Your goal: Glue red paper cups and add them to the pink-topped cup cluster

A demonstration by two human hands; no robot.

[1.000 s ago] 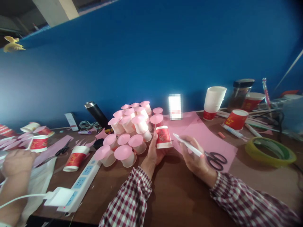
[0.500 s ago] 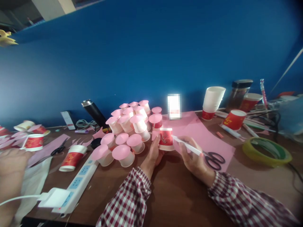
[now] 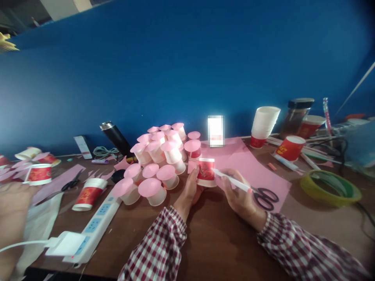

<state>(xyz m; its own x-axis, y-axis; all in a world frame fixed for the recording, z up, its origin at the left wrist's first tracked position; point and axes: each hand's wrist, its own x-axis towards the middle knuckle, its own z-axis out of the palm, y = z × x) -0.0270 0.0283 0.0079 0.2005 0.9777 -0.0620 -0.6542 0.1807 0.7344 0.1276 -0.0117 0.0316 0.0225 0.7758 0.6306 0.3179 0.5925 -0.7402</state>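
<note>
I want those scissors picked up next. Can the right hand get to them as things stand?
Probably, once freed: the scissors lie uncovered on the pink paper beside the right hand, but it holds a white pen.

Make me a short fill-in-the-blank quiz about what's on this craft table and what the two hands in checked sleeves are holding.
1. The left hand holds a red-and-white paper cup turned ____ down.
2. The right hand holds a thin white ____, its tip at that cup.
3. The black-handled scissors lie on a sheet of ____ paper.
4. The yellow-green tape roll lies to the ____ of the scissors.

Missing words: upside; pen; pink; right
</note>
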